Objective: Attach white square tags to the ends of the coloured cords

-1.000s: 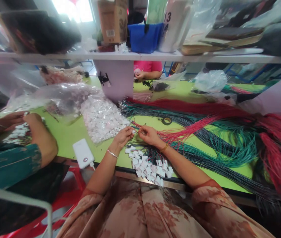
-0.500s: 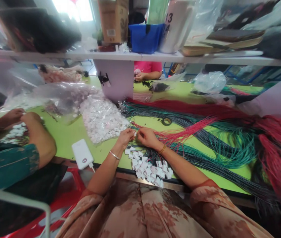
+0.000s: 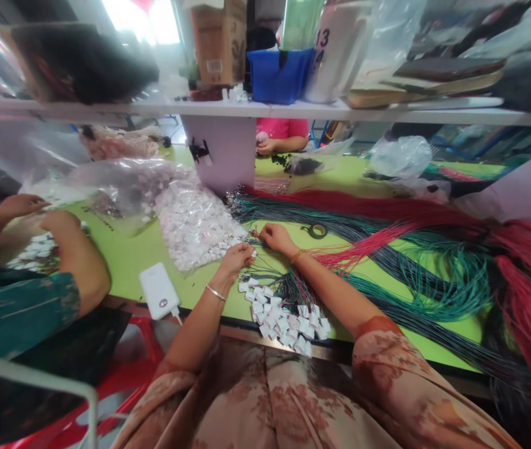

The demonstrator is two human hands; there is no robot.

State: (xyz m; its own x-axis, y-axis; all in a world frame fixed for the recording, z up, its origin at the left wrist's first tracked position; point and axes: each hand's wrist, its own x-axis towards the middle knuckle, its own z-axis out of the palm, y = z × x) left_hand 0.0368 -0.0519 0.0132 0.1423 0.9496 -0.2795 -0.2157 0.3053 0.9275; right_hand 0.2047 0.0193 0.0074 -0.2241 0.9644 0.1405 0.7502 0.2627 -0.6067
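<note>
My left hand (image 3: pixel 238 257) is closed in a pinch, with a small white connector (image 3: pixel 253 254) at its fingertips. A little farther up the table, my right hand (image 3: pixel 276 239) has its fingers pinched at the tips of the red wires (image 3: pixel 349 257); how many wires it grips is too small to see. Below both hands lies a pile of white connectors (image 3: pixel 288 321) with dark and red wires attached, close to the table's front edge. A clear bag (image 3: pixel 194 224) full of white connectors rests left of my hands.
Long green and black wires (image 3: pixel 428 280) spread across the right of the green table. A roll of black tape (image 3: pixel 316 231) lies behind my right hand. A white power bank (image 3: pixel 159 290) is at the left. A co-worker's arm (image 3: pixel 78 262) reaches in there. A shelf (image 3: pixel 153 111) crosses above.
My right hand has moved up and away from my left hand, to the tips of the red wires. My left hand has stayed nearly in place. The co-worker's hands at the left have drawn apart.
</note>
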